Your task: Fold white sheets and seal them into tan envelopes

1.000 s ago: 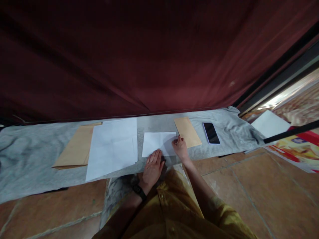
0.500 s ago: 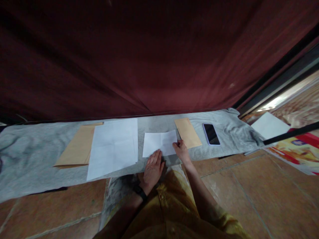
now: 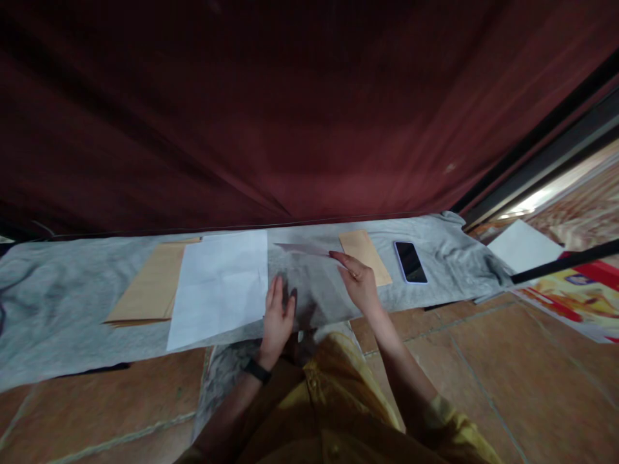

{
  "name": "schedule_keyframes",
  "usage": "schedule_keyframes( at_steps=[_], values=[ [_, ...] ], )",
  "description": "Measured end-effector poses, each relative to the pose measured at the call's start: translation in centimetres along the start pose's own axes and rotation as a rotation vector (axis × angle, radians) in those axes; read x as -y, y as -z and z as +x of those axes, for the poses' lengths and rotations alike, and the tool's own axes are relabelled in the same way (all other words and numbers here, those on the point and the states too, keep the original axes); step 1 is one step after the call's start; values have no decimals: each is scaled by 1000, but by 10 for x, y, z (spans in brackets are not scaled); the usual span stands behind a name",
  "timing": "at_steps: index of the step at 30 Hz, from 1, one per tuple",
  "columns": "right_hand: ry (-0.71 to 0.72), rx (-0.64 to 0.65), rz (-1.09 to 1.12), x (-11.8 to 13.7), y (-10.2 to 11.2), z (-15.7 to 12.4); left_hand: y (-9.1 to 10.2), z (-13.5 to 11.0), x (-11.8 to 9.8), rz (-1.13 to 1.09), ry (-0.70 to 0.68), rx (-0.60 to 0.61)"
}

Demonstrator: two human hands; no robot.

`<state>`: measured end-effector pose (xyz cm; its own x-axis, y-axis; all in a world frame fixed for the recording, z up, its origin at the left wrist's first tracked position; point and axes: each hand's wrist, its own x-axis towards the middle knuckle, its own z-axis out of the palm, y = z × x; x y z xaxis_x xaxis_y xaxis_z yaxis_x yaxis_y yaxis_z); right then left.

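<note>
My right hand (image 3: pixel 358 278) grips a folded sheet of white paper (image 3: pixel 304 249) by its right end. The sheet is lifted off the cloth and seen nearly edge-on, a little blurred. My left hand (image 3: pixel 279 314) holds nothing; its fingers are apart, low over the cloth beside the right edge of the white paper stack (image 3: pixel 220 290). Just beyond my right hand lies a single brown envelope (image 3: pixel 368 258), partly covered by that hand.
A grey cloth (image 3: pixel 58 290) covers the long narrow surface. Several brown envelopes (image 3: pixel 145 290) lie left, partly under the white stack. A phone (image 3: pixel 411 262) rests at right. Behind hangs a dark red curtain (image 3: pixel 290 129). A colourful printed box (image 3: pixel 580 290) stands far right.
My right hand has raised the folded paper from the cloth and tilted it. My left hand has come off the paper and shifted left.
</note>
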<state>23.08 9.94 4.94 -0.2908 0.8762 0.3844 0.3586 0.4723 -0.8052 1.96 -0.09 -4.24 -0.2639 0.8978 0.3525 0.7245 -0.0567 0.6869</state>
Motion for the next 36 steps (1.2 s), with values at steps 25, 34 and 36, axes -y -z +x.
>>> schedule_keyframes(
  at_steps=[25,34,36],
  values=[
    [196,549,-357,-44,-32,-98,-18,38,-3,227,-565,639],
    [181,595,-374,-60,-20,-92,-18,41,10,286,-575,673],
    [192,624,-384,-61,-17,-88,-17,43,16,308,-554,670]
  ],
)
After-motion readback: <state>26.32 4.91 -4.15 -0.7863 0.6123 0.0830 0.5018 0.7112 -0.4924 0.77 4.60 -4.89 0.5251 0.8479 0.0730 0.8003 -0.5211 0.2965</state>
